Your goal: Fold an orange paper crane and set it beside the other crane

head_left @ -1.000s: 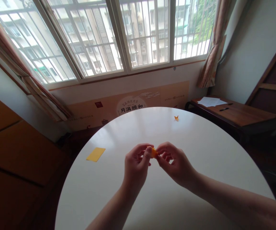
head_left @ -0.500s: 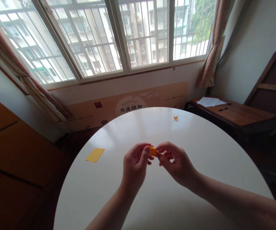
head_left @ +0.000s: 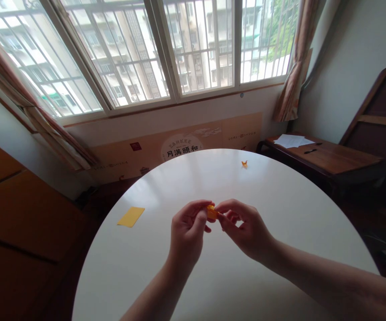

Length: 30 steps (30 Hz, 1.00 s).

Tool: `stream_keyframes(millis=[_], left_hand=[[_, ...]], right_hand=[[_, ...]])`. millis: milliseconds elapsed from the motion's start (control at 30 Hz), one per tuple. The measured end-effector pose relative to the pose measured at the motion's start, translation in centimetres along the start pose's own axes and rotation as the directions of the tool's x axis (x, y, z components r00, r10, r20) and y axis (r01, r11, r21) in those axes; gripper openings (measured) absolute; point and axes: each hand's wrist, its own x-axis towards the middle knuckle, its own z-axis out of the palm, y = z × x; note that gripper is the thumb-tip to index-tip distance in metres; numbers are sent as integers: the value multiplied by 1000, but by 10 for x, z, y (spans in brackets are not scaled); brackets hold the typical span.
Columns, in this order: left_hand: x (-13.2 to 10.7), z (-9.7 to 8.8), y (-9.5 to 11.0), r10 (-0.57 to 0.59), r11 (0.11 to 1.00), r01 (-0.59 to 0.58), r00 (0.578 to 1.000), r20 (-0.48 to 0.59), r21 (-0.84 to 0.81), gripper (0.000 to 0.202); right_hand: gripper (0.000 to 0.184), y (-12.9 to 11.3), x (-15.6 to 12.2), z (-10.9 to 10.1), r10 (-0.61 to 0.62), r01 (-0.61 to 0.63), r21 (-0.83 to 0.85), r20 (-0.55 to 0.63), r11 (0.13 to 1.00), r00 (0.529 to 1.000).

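Note:
A small piece of folded yellow-orange paper (head_left: 212, 212) is held between my two hands above the white round table (head_left: 233, 285). My left hand (head_left: 189, 225) pinches its left side, thumb on the near face. From the right, the thumb and fingertips of my right hand (head_left: 241, 225) grip the other end. Fingers cover much of the paper, so its full shape is hidden. Out to the left lies a flat stack or sheet of yellow paper (head_left: 131, 217). A small orange folded paper figure (head_left: 244, 164) stands near the far edge of the table.
Beyond the table, a long printed cardboard panel (head_left: 139, 154) leans under the barred window (head_left: 199, 49). A low wooden table (head_left: 343, 156) at right carries white papers (head_left: 291, 141) and a dark slim object (head_left: 311, 151). Wooden cabinets (head_left: 22, 214) stand on the left.
The folded paper has turned slightly between my fingers, and my left thumb has shifted down a little on it. The view has moved slightly; the other things stay in place.

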Motion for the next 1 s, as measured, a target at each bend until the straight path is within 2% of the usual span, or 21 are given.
stream_keyframes(millis=[267, 633, 767, 1000], left_hand=[[0, 0, 1, -20, 1000, 20, 1000, 1, -17, 25], [0, -2, -1, -14, 999, 16, 999, 43, -35, 21], [0, -4, -4, 36, 998, -40, 996, 85, 44, 19], [-2, -4, -2, 117, 963, -126, 992, 50, 239, 9]], right_hand=[[12, 1, -1, -1, -4, 5, -22, 7, 1000, 1000], [11, 2, -1, -4, -13, 13, -66, 4, 998, 1000], [12, -1, 0, -4, -28, 27, -33, -12, 999, 1000], [17, -3, -2, -3, -127, 128, -50, 18, 991, 992]])
